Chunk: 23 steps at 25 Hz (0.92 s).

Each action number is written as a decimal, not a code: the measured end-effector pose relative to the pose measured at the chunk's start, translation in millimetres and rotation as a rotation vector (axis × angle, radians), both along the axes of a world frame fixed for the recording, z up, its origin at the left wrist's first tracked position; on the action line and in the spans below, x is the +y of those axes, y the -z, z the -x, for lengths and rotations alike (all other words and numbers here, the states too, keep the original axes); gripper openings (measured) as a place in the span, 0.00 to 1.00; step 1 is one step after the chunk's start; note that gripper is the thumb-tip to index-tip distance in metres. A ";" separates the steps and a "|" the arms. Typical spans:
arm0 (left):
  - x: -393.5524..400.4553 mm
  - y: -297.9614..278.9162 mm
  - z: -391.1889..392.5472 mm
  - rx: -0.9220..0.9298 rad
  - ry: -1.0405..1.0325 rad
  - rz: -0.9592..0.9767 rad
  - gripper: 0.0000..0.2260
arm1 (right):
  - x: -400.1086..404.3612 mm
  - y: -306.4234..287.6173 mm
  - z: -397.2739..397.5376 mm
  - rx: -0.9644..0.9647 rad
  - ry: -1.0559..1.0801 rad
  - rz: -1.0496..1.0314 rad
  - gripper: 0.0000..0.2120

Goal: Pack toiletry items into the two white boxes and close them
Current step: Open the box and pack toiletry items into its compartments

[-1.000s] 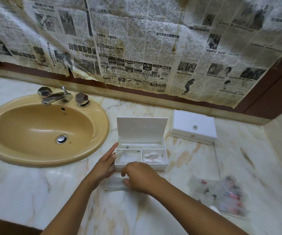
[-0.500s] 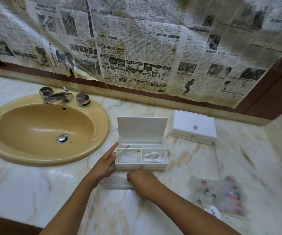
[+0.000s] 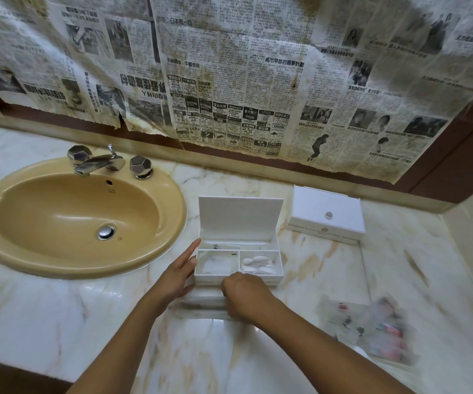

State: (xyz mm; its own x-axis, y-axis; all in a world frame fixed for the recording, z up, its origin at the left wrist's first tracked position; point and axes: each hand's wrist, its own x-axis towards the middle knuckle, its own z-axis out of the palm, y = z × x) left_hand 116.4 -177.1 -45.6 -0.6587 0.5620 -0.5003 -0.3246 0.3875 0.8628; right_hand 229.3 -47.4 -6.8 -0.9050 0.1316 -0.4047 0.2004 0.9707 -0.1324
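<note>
The open white plastic box (image 3: 238,263) stands on the marble table (image 3: 59,322), its lid upright, with white cotton swabs (image 3: 258,263) in its right front compartment. The left hand (image 3: 177,275) has straight fingers that touch the left wall of this box. The right hand (image 3: 246,297) has curled fingers on a clear flat packet (image 3: 201,304) just before the box. The closed white box (image 3: 326,216) stands behind, at the right.

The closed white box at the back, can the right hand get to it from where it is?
Probably yes. The closed white box sits apart on the counter, with bare marble between it and the right hand. But that hand is busy at a clear packet.
</note>
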 end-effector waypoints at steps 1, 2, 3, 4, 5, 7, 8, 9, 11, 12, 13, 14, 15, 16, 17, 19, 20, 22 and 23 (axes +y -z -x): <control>-0.1 -1.2 -0.5 0.003 0.006 -0.004 0.17 | 0.1 -5.4 1.6 0.015 -0.002 -0.015 0.09; 0.1 -2.0 -0.5 0.011 0.017 0.000 0.17 | 1.7 -12.1 4.1 0.031 0.000 -0.028 0.09; 0.3 -1.9 0.0 0.026 0.029 0.015 0.17 | 4.7 -20.6 7.4 0.044 0.004 -0.042 0.09; 0.1 -2.2 0.6 0.040 0.038 0.035 0.17 | 8.9 -29.6 11.9 0.064 0.007 -0.061 0.09; -0.1 -1.8 1.2 0.039 0.035 0.046 0.18 | 14.3 -39.4 16.9 0.090 0.012 -0.083 0.08; -0.2 -0.2 2.0 0.007 0.007 0.024 0.18 | 27.9 -55.8 27.0 0.177 0.049 -0.112 0.06; -0.2 0.2 1.8 -0.003 0.000 0.008 0.18 | 35.2 -61.2 32.4 0.224 0.078 -0.122 0.06; -0.7 0.9 1.8 -0.009 -0.003 0.001 0.18 | 42.4 -64.6 38.0 0.265 0.103 -0.135 0.07; -1.0 1.7 2.2 -0.019 -0.002 -0.010 0.16 | 54.7 -62.9 48.0 0.336 0.133 -0.158 0.09; -1.0 2.8 2.9 -0.022 0.007 -0.016 0.16 | 59.7 -58.5 52.4 0.356 0.151 -0.159 0.10; -1.2 3.9 3.5 -0.025 0.017 -0.021 0.16 | 63.2 -53.4 56.4 0.362 0.170 -0.149 0.11; -1.2 4.0 3.9 -0.025 0.022 -0.025 0.16 | 65.5 -47.2 60.2 0.347 0.184 -0.134 0.11; -1.4 4.2 4.5 -0.025 0.023 -0.025 0.16 | 67.1 -39.8 63.3 0.313 0.187 -0.129 0.11; -1.3 4.2 4.6 -0.024 0.023 -0.027 0.16 | 68.0 -32.1 65.7 0.269 0.178 -0.135 0.10; -1.1 4.0 4.3 -0.022 0.025 -0.029 0.16 | 69.0 -24.1 67.5 0.223 0.165 -0.142 0.11; -1.1 3.6 4.2 -0.017 0.025 -0.029 0.17 | 71.6 -9.8 70.2 0.163 0.160 -0.124 0.12; -0.5 2.8 3.7 -0.017 0.021 -0.031 0.17 | 74.0 -3.3 71.2 0.147 0.166 -0.109 0.10; 0.2 1.4 3.4 -0.020 0.013 -0.031 0.17 | 78.3 7.5 74.2 0.120 0.198 -0.061 0.11; 0.3 0.9 3.4 -0.020 0.011 -0.031 0.17 | 80.4 12.2 75.7 0.106 0.219 -0.035 0.12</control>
